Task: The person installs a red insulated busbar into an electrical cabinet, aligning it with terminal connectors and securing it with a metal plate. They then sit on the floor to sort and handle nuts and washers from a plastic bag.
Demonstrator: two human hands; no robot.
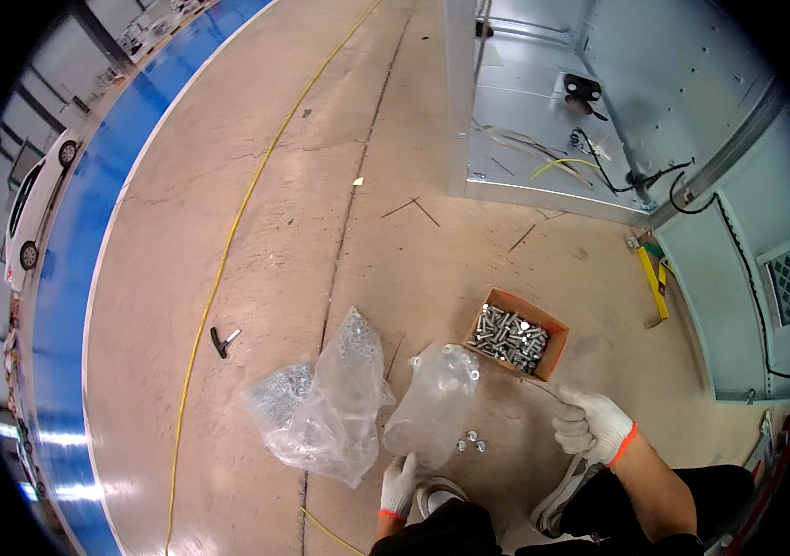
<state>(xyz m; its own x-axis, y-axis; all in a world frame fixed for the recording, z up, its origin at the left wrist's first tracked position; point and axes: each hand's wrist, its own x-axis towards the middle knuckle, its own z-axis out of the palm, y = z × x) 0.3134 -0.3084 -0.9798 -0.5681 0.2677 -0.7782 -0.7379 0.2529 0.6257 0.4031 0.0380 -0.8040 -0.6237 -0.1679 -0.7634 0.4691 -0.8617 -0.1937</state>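
My left hand (pixel 399 487), in a white knit glove with an orange cuff, is at the near edge of a clear plastic bag (pixel 425 415). Its fingers close on the bag's edge, and a few small pale pieces lie at the bag's far end. My right hand (pixel 596 426), gloved the same way, is curled closed in the air, nearer to me than a cardboard box (pixel 556 354) of metal bolts (pixel 510 337). What its fingers hold, if anything, is hidden. Three loose bolts or nuts (pixel 471 443) sit on the floor between my hands.
Left of the bag lie more clear bags (pixel 332 408) of small metal hardware. A black-handled tool (pixel 221 343) is farther left, by a yellow cable (pixel 228 232). An open metal cabinet (pixel 552 195) stands at the far right, with a yellow level (pixel 652 283) near its door (pixel 738 306).
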